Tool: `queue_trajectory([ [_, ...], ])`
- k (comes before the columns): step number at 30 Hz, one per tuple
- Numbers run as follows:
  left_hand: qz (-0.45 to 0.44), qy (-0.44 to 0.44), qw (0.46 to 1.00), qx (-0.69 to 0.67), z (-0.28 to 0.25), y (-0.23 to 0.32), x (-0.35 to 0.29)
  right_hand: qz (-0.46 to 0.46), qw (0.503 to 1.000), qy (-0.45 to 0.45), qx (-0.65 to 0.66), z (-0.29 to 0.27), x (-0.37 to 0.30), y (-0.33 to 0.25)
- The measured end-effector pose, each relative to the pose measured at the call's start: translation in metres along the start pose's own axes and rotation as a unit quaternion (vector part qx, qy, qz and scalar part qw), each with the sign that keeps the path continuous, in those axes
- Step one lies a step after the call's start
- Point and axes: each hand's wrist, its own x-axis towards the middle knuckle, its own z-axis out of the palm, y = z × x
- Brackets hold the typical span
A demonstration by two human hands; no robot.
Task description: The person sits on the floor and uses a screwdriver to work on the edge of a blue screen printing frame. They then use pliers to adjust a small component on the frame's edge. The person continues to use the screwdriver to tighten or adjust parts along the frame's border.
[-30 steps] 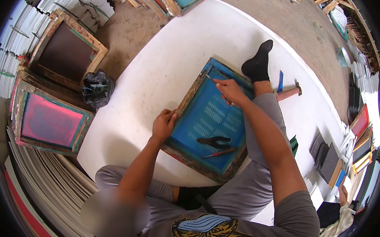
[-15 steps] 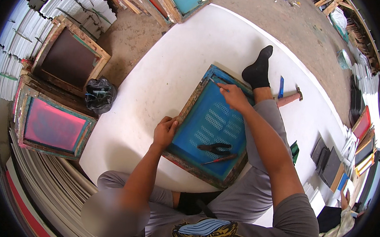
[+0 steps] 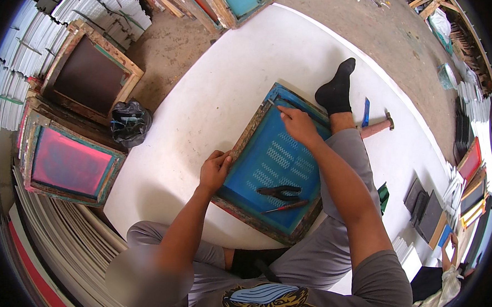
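Note:
A screen-printing frame (image 3: 249, 132), wooden with blue mesh and pale printed rows, lies tilted across my lap and the white board. My left hand (image 3: 216, 169) grips its left rail, fingers curled over the wood. Near the far corner my right hand (image 3: 298, 125) is closed round a thin tool (image 3: 273, 102) with a slim light tip; the tip meets the inner edge of the rail, and the handle is mostly hidden in my fingers. On the mesh rest dark pliers (image 3: 280, 193) and, just below them, a red-handled screwdriver (image 3: 286, 207).
Beyond my outstretched leg lie a hammer (image 3: 378, 127) and a blue tool (image 3: 365, 112) on the white board (image 3: 209, 94). A black plastic bag (image 3: 130, 123) and a pink-meshed frame (image 3: 71, 160) stand at left. Another person's arm (image 3: 450, 254) shows at lower right.
My right hand and the thin tool have shifted slightly left along the far corner. The left hand keeps its grip. The other person's arm at lower right has risen.

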Motion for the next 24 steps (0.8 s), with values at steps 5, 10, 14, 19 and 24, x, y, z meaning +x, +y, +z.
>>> queue_trajectory([
  [5, 0.002, -0.004, 1.0, 0.013, -0.001, 0.003, 0.0, -0.016, 1.0, 0.017, -0.011, -0.004, -0.006, 0.014],
  [10, 0.003, 0.0, 1.0, -0.002, 0.0, -0.001, 0.0, 0.021, 1.0, -0.002, -0.003, -0.004, -0.005, 0.01],
  [14, 0.005, 0.0, 1.0, 0.007, 0.0, 0.001, 0.001, 0.029, 0.999, 0.0, -0.014, 0.001, -0.005, 0.011],
  [19, 0.014, 0.011, 1.0, 0.021, 0.002, 0.0, 0.0, 0.053, 0.998, 0.001, 0.043, 0.013, -0.006, 0.011],
  [24, 0.004, 0.009, 1.0, 0.011, 0.001, 0.002, 0.0, 0.072, 0.997, 0.029, 0.023, 0.034, -0.012, 0.013],
])
